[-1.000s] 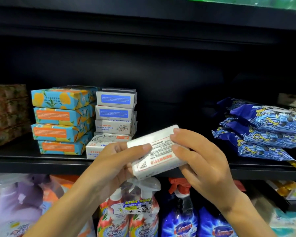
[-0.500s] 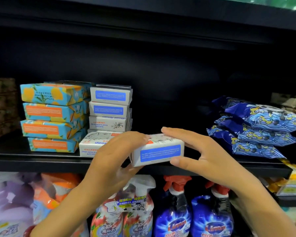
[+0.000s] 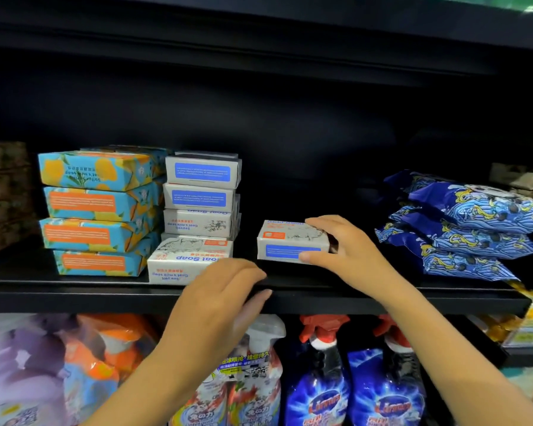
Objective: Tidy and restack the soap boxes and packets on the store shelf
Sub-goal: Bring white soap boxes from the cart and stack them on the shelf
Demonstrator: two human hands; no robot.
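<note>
White soap box (image 3: 290, 243) lengthwise along shelf (image 3: 74, 291)

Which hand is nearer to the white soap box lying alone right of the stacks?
Right. The right hand grips the white soap box at its right end; the left hand is lower left, at the edge of the shelf, apart from it.

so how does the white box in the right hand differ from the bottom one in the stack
The held box stands alone, gripped by the right hand; the bottom box lies under a stack. The held box shows a blue panel in front; the bottom box shows upside-down lettering. Both are white soap boxes.
</note>
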